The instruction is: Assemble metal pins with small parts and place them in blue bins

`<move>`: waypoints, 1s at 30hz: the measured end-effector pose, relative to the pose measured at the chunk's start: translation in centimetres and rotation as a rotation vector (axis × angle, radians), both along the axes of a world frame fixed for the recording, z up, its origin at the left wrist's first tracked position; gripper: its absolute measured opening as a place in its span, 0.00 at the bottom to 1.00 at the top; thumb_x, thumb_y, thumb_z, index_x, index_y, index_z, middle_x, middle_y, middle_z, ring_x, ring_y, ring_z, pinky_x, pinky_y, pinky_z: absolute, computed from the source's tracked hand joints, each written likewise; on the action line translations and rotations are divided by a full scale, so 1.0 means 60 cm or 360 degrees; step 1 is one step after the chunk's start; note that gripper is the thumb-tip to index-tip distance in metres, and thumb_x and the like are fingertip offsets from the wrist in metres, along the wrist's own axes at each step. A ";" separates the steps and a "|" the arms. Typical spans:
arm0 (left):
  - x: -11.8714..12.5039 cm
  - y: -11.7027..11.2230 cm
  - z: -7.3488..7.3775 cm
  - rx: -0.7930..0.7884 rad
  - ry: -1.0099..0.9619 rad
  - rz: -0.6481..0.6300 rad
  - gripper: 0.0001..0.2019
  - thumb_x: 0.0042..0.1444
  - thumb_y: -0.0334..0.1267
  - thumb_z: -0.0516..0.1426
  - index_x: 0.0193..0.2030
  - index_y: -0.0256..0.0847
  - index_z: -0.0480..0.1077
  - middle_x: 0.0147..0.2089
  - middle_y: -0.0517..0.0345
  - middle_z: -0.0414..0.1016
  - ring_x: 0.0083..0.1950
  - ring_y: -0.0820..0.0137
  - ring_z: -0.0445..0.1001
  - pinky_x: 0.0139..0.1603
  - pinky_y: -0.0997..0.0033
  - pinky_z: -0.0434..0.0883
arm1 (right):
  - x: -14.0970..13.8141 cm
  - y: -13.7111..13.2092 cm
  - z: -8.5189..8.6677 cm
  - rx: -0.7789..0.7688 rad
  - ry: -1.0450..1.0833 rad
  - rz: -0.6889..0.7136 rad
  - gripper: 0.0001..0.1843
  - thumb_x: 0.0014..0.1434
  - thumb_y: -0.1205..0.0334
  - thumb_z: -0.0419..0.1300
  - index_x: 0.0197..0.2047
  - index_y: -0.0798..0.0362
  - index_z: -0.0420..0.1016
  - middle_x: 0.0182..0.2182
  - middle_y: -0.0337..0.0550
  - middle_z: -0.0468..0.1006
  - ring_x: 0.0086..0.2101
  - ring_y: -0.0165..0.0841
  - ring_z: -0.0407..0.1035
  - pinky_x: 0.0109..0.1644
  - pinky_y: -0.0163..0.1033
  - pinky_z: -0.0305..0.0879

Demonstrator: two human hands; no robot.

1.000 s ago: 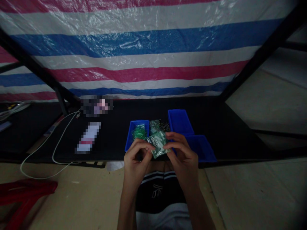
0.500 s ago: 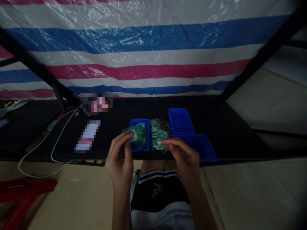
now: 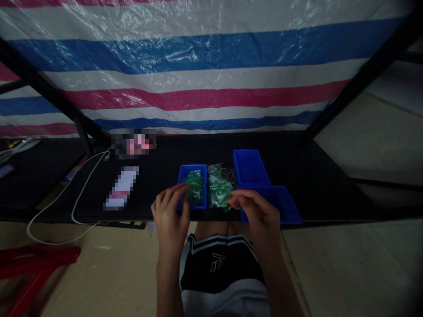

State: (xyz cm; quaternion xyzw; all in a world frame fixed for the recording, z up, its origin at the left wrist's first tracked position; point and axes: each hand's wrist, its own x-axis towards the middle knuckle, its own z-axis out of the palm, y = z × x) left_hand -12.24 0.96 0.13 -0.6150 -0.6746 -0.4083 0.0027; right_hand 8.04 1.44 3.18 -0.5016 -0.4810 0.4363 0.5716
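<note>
Left hand (image 3: 172,212): thumb and fingers spread, right there at the green-and-clear plastic packets (image 3: 195,181) in the rectangular blue plastic tray (image 3: 205,187)!
Right hand (image 3: 259,215): fingertips bunched at a loose heap of similar packets (image 3: 218,187); pinching one? Can't tell.
Heap: on the black tabletop (image 3: 185,149), between that tray and two more blue plastic trays (image 3: 251,167), thin metal pieces (image 3: 228,175) just behind.

left hand (image 3: 170,215) and right hand (image 3: 261,215): formerly together on one packet; now apart, at leftmost blue tray (image 3: 205,187) and packet pile (image 3: 219,189) respectively.
</note>
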 end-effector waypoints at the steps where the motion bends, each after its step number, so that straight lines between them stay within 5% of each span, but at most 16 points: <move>1: 0.000 0.001 -0.001 0.0050 0.0000 0.0002 0.11 0.68 0.38 0.57 0.51 0.50 0.80 0.55 0.53 0.83 0.57 0.53 0.74 0.58 0.50 0.64 | 0.001 0.000 0.001 0.0000 0.0001 -0.0004 0.10 0.68 0.55 0.61 0.42 0.45 0.85 0.34 0.40 0.85 0.36 0.35 0.78 0.46 0.42 0.76; 8: -0.006 0.002 -0.010 0.0015 -0.0003 -0.0081 0.10 0.69 0.39 0.57 0.49 0.49 0.80 0.47 0.57 0.85 0.50 0.57 0.78 0.58 0.54 0.64 | 0.010 0.007 -0.003 0.0078 -0.0164 -0.0057 0.10 0.70 0.55 0.60 0.44 0.45 0.84 0.34 0.39 0.85 0.37 0.35 0.79 0.46 0.42 0.74; 13: 0.005 -0.004 0.008 0.0189 -0.0103 -0.0028 0.09 0.70 0.38 0.56 0.47 0.48 0.80 0.46 0.56 0.85 0.52 0.58 0.79 0.63 0.54 0.64 | 0.017 0.072 0.014 0.0267 -0.0938 -0.0008 0.09 0.68 0.61 0.60 0.46 0.45 0.82 0.37 0.40 0.86 0.40 0.39 0.78 0.49 0.46 0.71; 20: 0.011 -0.007 0.016 0.0181 -0.0333 -0.0073 0.10 0.70 0.41 0.57 0.48 0.46 0.80 0.43 0.56 0.85 0.47 0.61 0.81 0.53 0.61 0.70 | -0.012 0.230 0.053 0.0185 -0.1959 0.0600 0.16 0.68 0.67 0.57 0.55 0.49 0.80 0.49 0.45 0.85 0.55 0.43 0.72 0.59 0.48 0.63; 25: 0.020 -0.010 0.017 0.0146 -0.0454 -0.0033 0.11 0.70 0.44 0.57 0.49 0.46 0.81 0.38 0.56 0.85 0.45 0.60 0.82 0.50 0.62 0.72 | -0.039 0.305 0.037 -0.0026 -0.2094 0.0966 0.19 0.58 0.61 0.71 0.54 0.46 0.82 0.49 0.44 0.86 0.55 0.45 0.75 0.60 0.49 0.63; 30: 0.022 -0.013 0.021 0.0079 -0.0526 -0.0044 0.12 0.70 0.45 0.57 0.49 0.47 0.81 0.37 0.57 0.85 0.43 0.61 0.83 0.49 0.63 0.73 | -0.051 0.327 0.027 -0.0163 -0.2121 0.1071 0.16 0.51 0.61 0.76 0.44 0.47 0.86 0.48 0.48 0.87 0.56 0.51 0.76 0.64 0.57 0.61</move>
